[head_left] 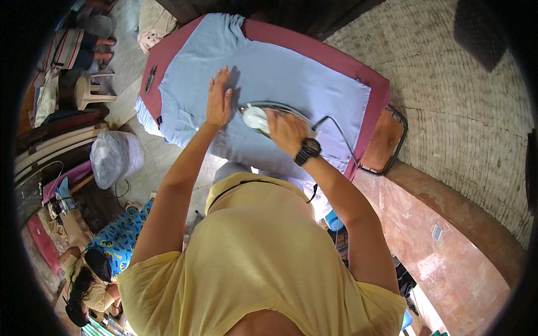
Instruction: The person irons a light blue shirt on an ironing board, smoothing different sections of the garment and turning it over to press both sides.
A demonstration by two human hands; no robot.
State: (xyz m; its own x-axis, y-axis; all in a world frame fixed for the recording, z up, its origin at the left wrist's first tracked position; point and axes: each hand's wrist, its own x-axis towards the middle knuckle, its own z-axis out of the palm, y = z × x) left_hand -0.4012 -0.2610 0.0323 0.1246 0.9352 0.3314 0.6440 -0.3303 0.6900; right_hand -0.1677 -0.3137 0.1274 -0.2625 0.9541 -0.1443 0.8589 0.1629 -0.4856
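Note:
A light blue shirt (269, 70) lies spread over a maroon ironing board (358, 67), its collar part bunched toward the left edge. My right hand (287, 131), with a black watch on the wrist, is wrapped round the handle of a clothes iron (255, 119). The iron rests on the shirt near the board's middle, its tip toward the left. A dark cord (339, 126) runs from it across the cloth to the right. My left hand (218, 99) lies on the shirt left of the iron, fingers stretched out and holding nothing.
Small dark snips (151, 79) lie on the board's left edge. A metal-framed rest (386, 140) juts from its right end. To the left stand a cream plastic stool (94, 91) and a filled plastic bag (115, 157). Another person (92, 280) sits low at the lower left.

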